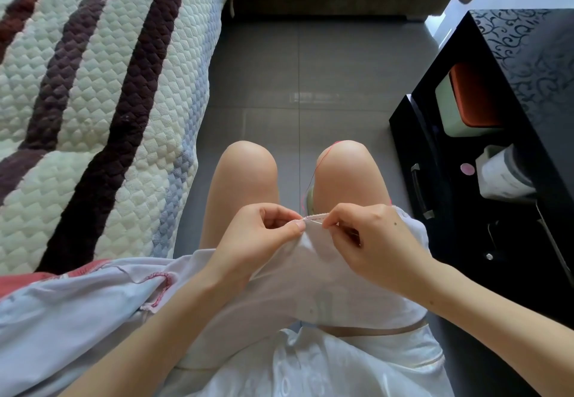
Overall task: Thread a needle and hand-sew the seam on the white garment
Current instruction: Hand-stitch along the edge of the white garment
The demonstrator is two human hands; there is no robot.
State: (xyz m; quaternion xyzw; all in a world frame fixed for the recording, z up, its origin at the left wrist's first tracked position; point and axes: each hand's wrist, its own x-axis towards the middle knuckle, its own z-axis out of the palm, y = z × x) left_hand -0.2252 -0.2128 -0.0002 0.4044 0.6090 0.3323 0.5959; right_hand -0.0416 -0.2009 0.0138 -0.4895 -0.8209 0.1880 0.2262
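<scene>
The white garment (310,275) seam (314,217) is pinched by the left hand (259,236); just beside that grip, seemingly a needle (319,224) is pinched by the right hand (374,241).

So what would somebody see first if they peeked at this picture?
The hands in the middle: the left hand pinches the edge of the white garment, and the right hand pinches a needle at the seam. Pink thread trails over one knee, and a striped quilt fills the left side.
</scene>
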